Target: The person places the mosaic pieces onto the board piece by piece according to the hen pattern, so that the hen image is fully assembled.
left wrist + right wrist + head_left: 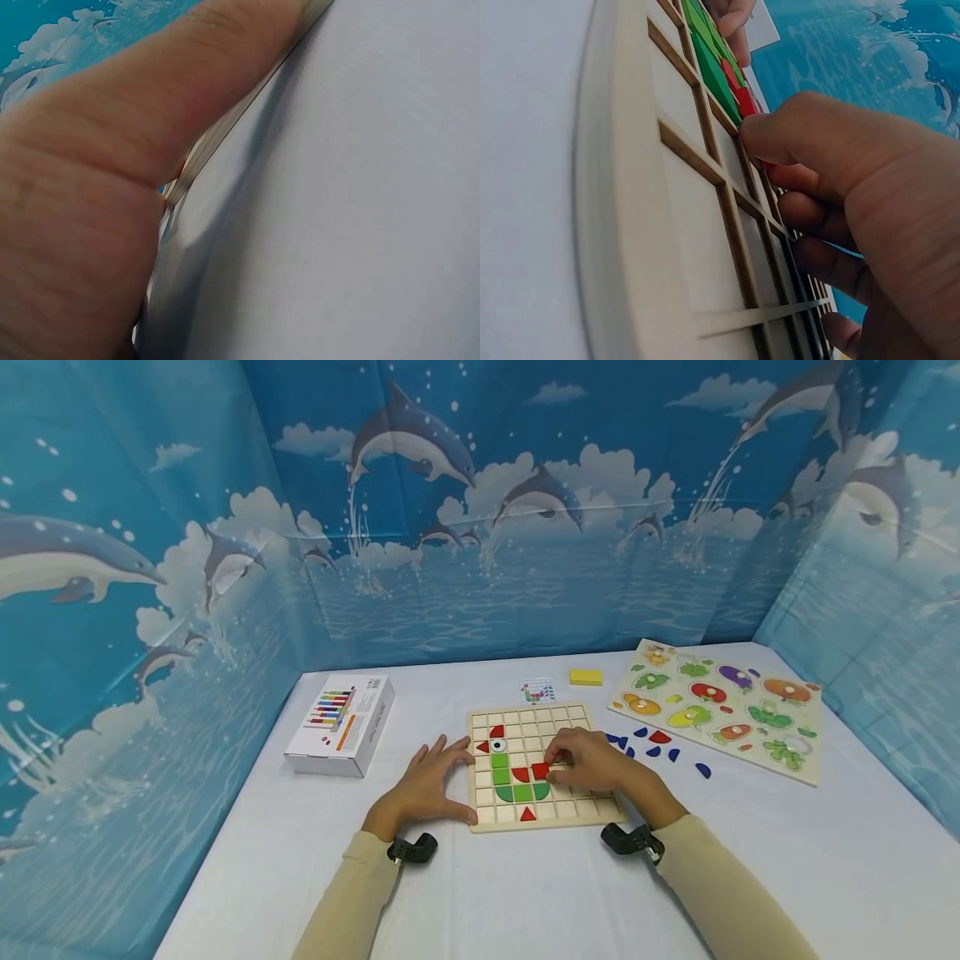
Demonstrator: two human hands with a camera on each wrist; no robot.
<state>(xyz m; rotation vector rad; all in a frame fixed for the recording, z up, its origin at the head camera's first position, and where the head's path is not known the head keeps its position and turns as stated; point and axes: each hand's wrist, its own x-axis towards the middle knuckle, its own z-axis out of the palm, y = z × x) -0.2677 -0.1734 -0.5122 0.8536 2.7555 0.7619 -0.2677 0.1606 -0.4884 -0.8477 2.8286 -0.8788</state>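
Note:
A wooden grid board lies on the table before me. My left hand rests along its left edge, fingers spread and thumb at the near corner. My right hand pinches a red square block between thumb and fingers, over a grid cell. Left of that block sits a red quarter-circle piece. Green squares and rounded green pieces fill nearby cells. A round eye piece lies higher up, near a red triangle. Another red triangle lies in the bottom row.
Several blue half-round pieces and a red piece lie right of the board. Behind it are a picture card and a yellow block. A vegetable puzzle lies far right, a white box at left.

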